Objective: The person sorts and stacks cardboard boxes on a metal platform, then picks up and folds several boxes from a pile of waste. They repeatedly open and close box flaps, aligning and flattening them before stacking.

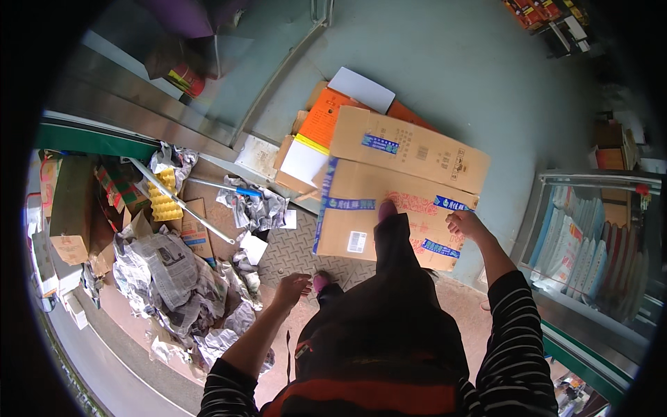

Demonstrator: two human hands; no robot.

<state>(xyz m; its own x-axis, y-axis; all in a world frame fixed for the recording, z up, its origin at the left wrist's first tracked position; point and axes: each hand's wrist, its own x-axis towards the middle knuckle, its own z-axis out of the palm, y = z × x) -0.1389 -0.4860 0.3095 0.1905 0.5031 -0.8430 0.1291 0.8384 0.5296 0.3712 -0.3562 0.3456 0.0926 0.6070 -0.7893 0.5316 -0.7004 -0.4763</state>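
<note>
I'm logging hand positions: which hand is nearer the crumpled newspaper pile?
Left. The left hand is right of the newspaper pile; the right hand is farther right, over the brown cardboard.

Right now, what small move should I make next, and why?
Perhaps ease your right shoe off the cardboard first: it appears to rest there and could pin it. Your right hand, nothing visible in it, is over the cardboard's right side, while your left hand hangs apart from it.

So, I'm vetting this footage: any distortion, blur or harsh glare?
Head view: black fisheye rim, pale grey strip at lower left bending along it; head view: purple shape at upper left blurred; head view: flattened carton fairly crisp, without harsh glare.
</note>
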